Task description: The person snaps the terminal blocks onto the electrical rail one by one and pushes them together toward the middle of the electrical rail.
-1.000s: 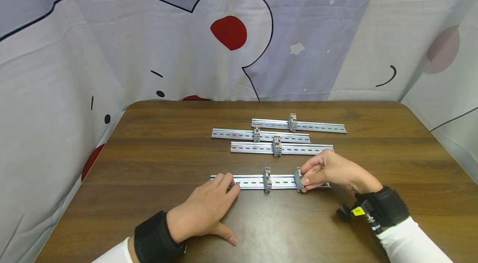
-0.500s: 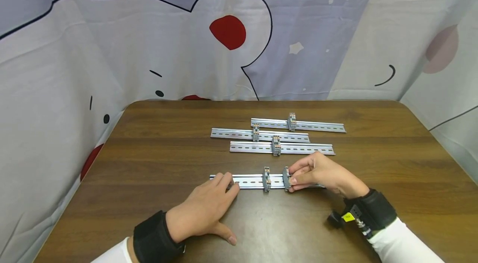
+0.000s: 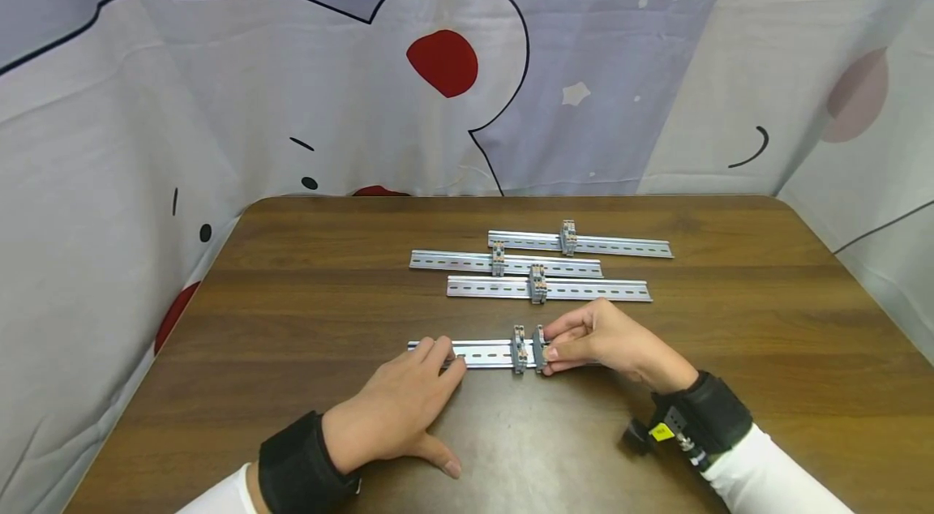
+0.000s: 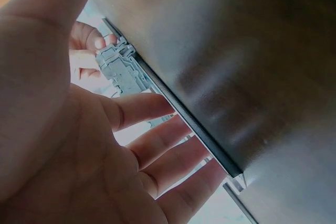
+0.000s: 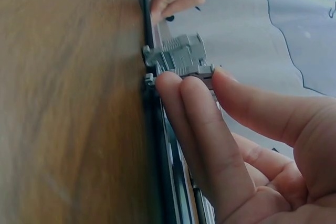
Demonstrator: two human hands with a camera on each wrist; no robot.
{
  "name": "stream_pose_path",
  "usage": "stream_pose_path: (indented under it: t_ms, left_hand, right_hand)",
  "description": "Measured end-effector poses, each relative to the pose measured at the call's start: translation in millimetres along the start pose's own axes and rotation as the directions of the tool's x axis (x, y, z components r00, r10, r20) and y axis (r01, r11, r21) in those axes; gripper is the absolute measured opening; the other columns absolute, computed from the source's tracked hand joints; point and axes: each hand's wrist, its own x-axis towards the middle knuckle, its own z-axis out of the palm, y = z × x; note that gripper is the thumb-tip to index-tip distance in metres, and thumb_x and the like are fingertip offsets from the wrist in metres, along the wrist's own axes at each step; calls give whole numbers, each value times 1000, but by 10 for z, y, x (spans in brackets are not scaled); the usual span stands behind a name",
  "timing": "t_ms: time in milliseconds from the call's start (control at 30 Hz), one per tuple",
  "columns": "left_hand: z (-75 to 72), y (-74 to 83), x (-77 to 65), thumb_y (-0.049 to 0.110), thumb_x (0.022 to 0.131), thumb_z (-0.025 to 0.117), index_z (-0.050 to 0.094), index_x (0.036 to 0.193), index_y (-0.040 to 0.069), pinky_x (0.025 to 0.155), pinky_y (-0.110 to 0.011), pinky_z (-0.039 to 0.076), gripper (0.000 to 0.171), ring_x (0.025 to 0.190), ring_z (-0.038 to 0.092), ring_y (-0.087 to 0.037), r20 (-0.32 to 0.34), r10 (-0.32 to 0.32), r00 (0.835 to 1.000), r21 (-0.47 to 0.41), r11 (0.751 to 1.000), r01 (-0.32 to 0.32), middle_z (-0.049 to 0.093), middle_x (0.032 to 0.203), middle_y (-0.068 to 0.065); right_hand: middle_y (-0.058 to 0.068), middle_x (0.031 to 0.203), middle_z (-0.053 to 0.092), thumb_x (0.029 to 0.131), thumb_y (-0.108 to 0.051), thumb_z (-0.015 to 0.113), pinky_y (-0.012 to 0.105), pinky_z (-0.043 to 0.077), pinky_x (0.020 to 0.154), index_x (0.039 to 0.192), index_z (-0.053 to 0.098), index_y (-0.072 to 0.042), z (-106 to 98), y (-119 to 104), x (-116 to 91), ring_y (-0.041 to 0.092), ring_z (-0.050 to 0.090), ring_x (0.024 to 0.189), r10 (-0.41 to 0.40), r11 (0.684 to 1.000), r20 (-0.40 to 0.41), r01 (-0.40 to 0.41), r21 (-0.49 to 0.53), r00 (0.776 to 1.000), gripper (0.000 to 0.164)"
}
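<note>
My left hand [image 3: 397, 409] rests its fingertips on the left part of a slotted metal DIN rail [image 3: 485, 355], thumb held apart on the near side. A grey terminal block [image 3: 519, 350] sits upright on this rail near its middle. Just to its right, my right hand [image 3: 609, 340] holds a second grey terminal block [image 3: 539, 349] on the rail between thumb and fingers. Only a narrow gap shows between the two blocks. In the right wrist view, fingertips [image 5: 169, 81] lie against the side of the held block. The rail's left end is partly hidden under the left fingers.
Behind the work lie three more DIN rails, the nearest [image 3: 481, 286], a middle one [image 3: 445, 259] and the farthest [image 3: 620, 247]. Each carries terminal blocks in one small group. All lie on a brown wooden table [image 3: 314, 295], with a printed curtain [image 3: 241, 92] behind it.
My right hand has slid its terminal block leftward along the rail, close to the other block. My left hand has stayed on the rail's left part.
</note>
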Motion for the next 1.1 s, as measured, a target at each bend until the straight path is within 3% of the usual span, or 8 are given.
stream_pose_path:
  t_ms: [467,933,1033,1100]
  left_hand:
    - [6,-10,-12,91,54,54,52,121,8,72,-30,46,107,86,36,-17,-7,0,1000,16,1000,0,39,102,-3]
    - [6,-18,11,91,54,54,51,121,10,73,-28,45,105,87,36,-16,14,-3,1000,-14,1000,3,38,103,-2]
    - [-5,-12,2,90,55,55,50,122,10,73,-29,46,104,89,37,-16,23,-11,1000,-23,1000,12,38,104,-2]
    - [-16,-11,-9,90,56,57,51,122,10,73,-29,47,104,89,38,-17,30,-19,999,-31,999,20,39,105,-3]
  right_hand:
    - [25,96,71,85,4,70,41,57,79,117,54,22,194,-21,111,34,72,83,-2,1000,-17,2,4,1000,39]
    - [23,94,72,84,-2,74,41,58,77,112,59,18,221,33,153,31,73,81,4,1000,-47,-4,4,999,38]
    - [22,93,72,82,-8,77,41,58,75,112,61,15,206,24,139,30,73,79,16,999,-51,-18,-38,999,41]
    - [19,90,72,81,-15,80,40,59,71,112,62,11,172,-4,116,28,72,75,9,992,-74,-18,-128,997,44]
